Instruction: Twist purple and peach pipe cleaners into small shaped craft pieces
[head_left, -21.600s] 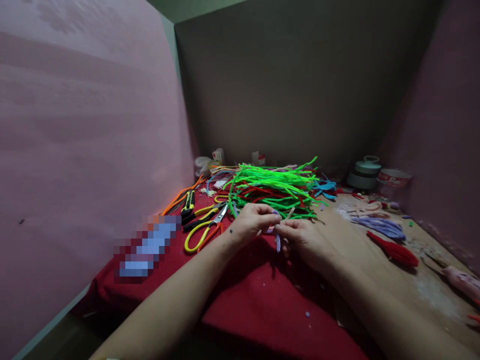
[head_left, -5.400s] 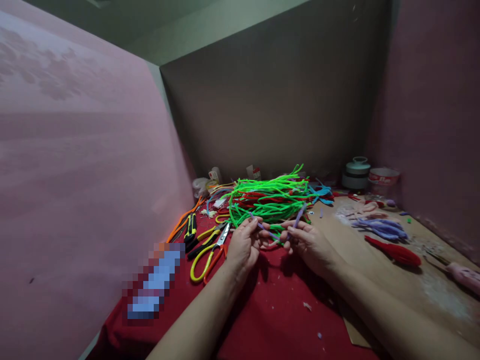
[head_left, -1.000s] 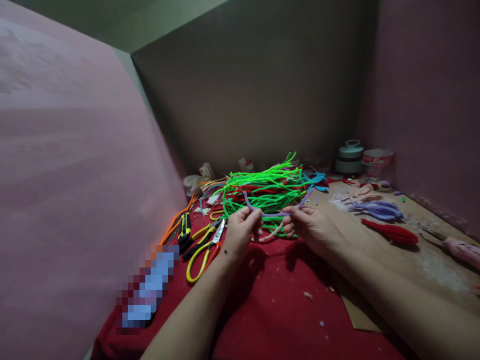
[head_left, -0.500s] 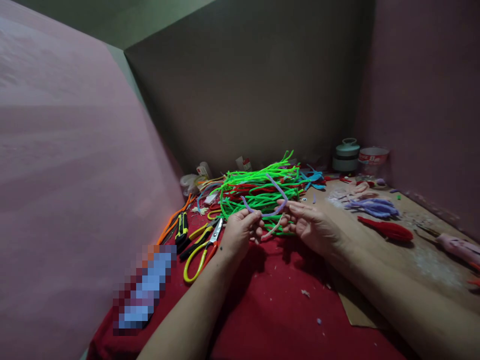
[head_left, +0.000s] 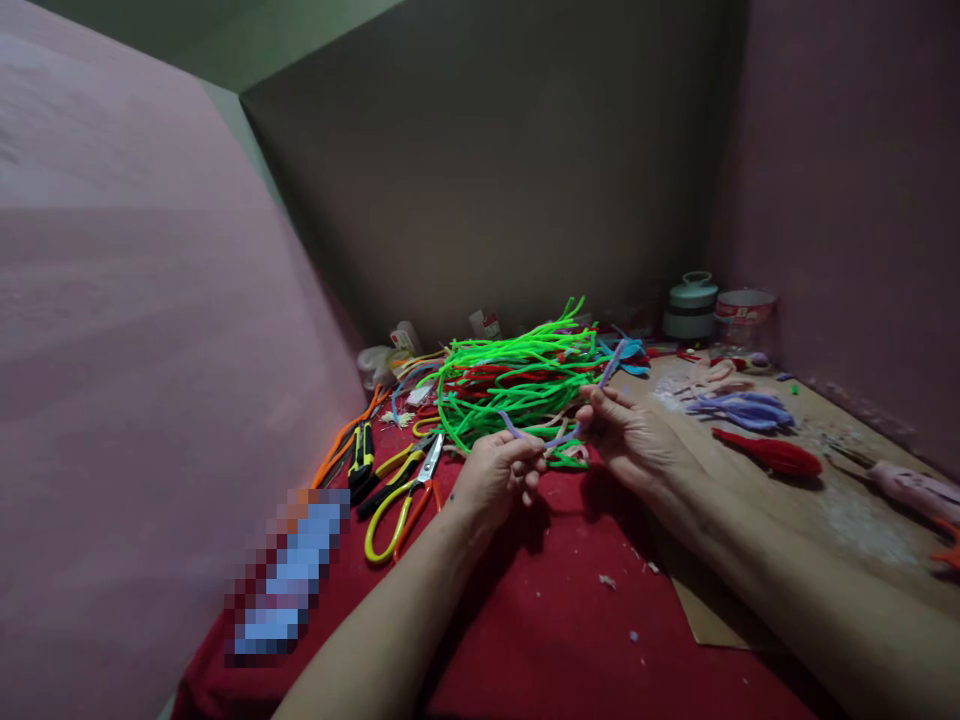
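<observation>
My left hand (head_left: 496, 476) and my right hand (head_left: 628, 437) are both closed on a purple pipe cleaner (head_left: 561, 437) stretched between them, together with a pale pink one. One purple end sticks up past my right fingers toward the back. Both hands hover over a red cloth (head_left: 555, 610), just in front of a heap of neon green and red pipe cleaners (head_left: 517, 382).
Yellow-handled scissors (head_left: 401, 490), a utility knife (head_left: 360, 455) and orange pipe cleaners lie left of my hands. On bare cardboard to the right lie purple (head_left: 742, 410), red (head_left: 769, 453) and pink (head_left: 911, 487) fuzzy pieces. Tape rolls (head_left: 690, 310) and a tub (head_left: 744, 312) stand at the back right. Panels wall the table.
My right hand has moved up and to the right, pulling the purple pipe cleaner straighter. My left hand has sunk slightly toward the cloth.
</observation>
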